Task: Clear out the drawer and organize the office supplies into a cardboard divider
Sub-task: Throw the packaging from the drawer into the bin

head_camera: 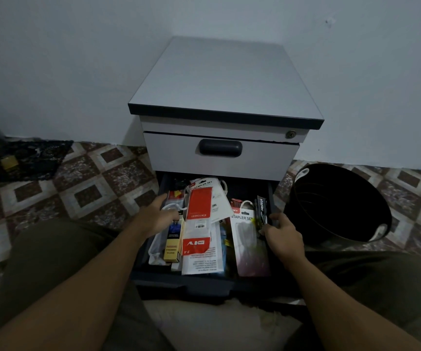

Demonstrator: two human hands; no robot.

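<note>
While the grey cabinet [225,79] stands against the wall with its upper drawer [220,155] closed, its lower drawer [179,281] is pulled out towards the person and lies full of packaged office supplies. A black bin [338,206] sits on the patterned floor just right of the cabinet (tilted, its mouth facing the camera). A red and white stapler set pack [200,219] lies on top of the heap. The left hand [157,219] reaches into the drawer's left side, fingers loosely curled over a clear packet [171,207]. The right hand [284,235] grips the drawer's right edge, beside a black stapler box [262,211].
</note>
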